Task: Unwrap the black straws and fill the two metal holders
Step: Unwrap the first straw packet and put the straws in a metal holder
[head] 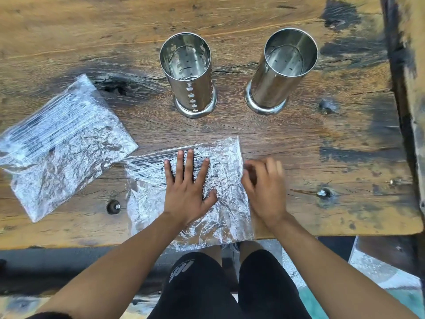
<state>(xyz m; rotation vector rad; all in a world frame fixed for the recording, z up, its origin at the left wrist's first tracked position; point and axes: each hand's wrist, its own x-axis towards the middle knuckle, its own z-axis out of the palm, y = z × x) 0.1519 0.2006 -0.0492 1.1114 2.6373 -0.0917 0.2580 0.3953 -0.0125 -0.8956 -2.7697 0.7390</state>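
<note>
Two shiny metal holders stand upright and hollow at the back of the wooden table: the left holder (188, 74) and the right holder (278, 70). A clear plastic bag of black straws (149, 166) lies at the front edge. My left hand (188, 189) presses flat on that bag with fingers spread. At the bag's right edge my right hand (264, 183) has its fingers curled; it is blurred, and I cannot tell if it pinches the plastic. A second bag of black straws (62, 143) lies to the left, apart from both hands.
The table (322, 157) is rough wood with dark knots and bolt heads. Its front edge runs just under the near bag, which overhangs it. A dark gap and another plank (411, 88) border the right side. My knees show below the edge.
</note>
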